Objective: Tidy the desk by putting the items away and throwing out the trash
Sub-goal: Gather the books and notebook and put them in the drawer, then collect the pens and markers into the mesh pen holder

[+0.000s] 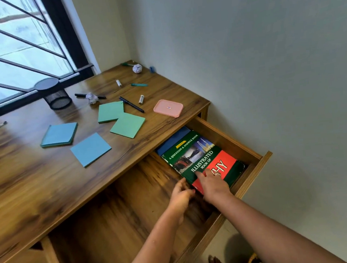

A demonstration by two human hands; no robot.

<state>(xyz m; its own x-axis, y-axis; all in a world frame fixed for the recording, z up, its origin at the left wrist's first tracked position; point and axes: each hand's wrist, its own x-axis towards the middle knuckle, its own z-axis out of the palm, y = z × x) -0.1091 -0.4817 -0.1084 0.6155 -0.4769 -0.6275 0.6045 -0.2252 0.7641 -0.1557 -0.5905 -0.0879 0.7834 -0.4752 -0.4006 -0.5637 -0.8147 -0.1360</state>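
Now both hands, left [181,196] and right [213,183], flat-fingered on one book [200,158], four pads [59,135].

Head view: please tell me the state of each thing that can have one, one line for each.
Drawer: pulled open.
Green book: closed, lying flat in the drawer on a blue book.
Right hand: flat on the green book's cover.
Left hand: at the book's near edge, grip unclear.
Pen holder: upright, contents not visible.
Pink box: lid on.
Paper balls: crumpled, on the desk.
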